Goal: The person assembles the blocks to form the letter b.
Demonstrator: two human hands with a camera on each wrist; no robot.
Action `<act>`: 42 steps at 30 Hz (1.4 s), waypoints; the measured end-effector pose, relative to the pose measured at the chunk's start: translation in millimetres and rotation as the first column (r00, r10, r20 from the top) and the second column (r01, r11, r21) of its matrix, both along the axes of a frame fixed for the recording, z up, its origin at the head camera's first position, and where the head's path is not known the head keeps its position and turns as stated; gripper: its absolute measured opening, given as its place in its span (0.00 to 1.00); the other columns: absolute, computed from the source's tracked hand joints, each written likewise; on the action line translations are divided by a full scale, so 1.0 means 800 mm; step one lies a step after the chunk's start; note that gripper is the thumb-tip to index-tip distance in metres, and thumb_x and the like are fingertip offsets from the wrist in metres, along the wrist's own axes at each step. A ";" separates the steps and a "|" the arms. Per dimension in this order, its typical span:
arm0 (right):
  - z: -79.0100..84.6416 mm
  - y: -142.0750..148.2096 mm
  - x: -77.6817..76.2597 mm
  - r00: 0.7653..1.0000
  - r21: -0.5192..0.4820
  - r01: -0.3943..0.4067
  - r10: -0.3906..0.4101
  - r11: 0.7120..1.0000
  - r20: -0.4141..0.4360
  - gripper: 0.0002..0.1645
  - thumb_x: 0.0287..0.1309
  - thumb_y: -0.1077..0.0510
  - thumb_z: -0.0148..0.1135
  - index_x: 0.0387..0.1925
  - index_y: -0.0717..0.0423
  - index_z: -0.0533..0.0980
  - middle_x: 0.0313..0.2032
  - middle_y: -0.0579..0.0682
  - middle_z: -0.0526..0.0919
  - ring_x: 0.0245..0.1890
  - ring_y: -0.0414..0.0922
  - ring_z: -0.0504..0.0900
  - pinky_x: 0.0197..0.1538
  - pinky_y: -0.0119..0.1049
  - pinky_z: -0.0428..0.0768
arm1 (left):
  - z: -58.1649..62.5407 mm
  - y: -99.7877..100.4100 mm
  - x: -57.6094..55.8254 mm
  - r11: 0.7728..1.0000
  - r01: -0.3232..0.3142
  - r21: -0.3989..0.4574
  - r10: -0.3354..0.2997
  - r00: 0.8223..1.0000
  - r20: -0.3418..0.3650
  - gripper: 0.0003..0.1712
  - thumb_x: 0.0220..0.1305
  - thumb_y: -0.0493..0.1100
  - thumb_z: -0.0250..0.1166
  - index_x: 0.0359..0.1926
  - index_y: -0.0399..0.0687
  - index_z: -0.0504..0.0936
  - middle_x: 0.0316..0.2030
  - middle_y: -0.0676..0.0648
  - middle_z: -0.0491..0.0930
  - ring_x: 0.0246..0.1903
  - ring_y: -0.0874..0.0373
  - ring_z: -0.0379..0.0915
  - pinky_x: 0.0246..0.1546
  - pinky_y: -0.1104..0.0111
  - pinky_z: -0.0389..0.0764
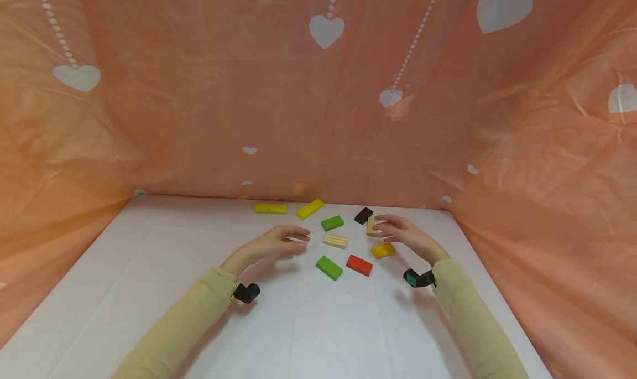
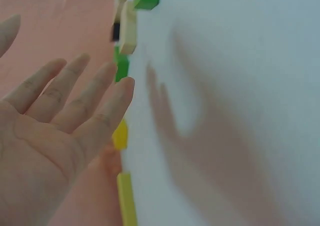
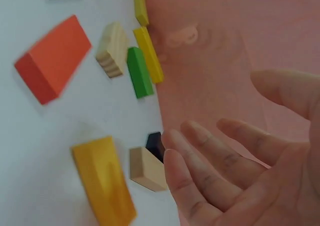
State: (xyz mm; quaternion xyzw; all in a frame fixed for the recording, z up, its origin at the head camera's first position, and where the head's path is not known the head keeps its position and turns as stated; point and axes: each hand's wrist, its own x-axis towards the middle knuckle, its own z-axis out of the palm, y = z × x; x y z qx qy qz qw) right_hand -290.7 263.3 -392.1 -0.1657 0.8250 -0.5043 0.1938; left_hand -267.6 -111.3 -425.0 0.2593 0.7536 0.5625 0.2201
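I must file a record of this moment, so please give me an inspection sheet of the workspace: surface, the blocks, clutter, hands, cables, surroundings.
Surface: white table, flat, with faint creases.
Blocks: two yellow blocks at the back edge; green block, black block, pale wood block, second green block, red block, orange-yellow block, all lying flat and loosely scattered.
Clutter: nothing seen.
Hands: left hand open, holding nothing; right hand open, fingertips by a small wood block.
Cables: nothing seen.
Surroundings: pink heart-printed sheet walls the table on three sides.
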 end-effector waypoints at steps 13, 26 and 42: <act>-0.022 -0.020 0.019 0.995 0.014 -0.088 0.087 0.996 0.052 0.30 0.69 0.56 0.54 0.67 0.65 0.61 0.57 0.64 0.73 0.54 0.58 0.75 0.59 0.55 0.72 | -0.024 0.034 0.005 0.997 0.063 -0.035 -0.066 0.995 -0.079 0.33 0.60 0.35 0.68 0.63 0.29 0.66 0.58 0.33 0.71 0.57 0.41 0.70 0.56 0.61 0.75; -0.031 -0.032 0.022 0.989 0.142 -0.146 0.148 0.979 0.002 0.28 0.63 0.57 0.61 0.62 0.63 0.69 0.52 0.57 0.79 0.50 0.50 0.77 0.51 0.44 0.80 | -0.034 0.054 0.005 0.992 0.015 -0.124 -0.033 0.989 -0.146 0.31 0.56 0.35 0.71 0.61 0.37 0.73 0.55 0.42 0.77 0.52 0.48 0.72 0.56 0.60 0.75; -0.043 -0.048 0.022 0.973 0.272 -0.156 0.194 0.950 -0.122 0.25 0.54 0.65 0.68 0.55 0.63 0.75 0.43 0.50 0.81 0.39 0.45 0.78 0.45 0.36 0.80 | -0.038 0.073 0.002 0.973 -0.053 -0.225 0.012 0.984 -0.177 0.26 0.56 0.39 0.72 0.56 0.44 0.79 0.50 0.50 0.78 0.48 0.54 0.71 0.55 0.60 0.74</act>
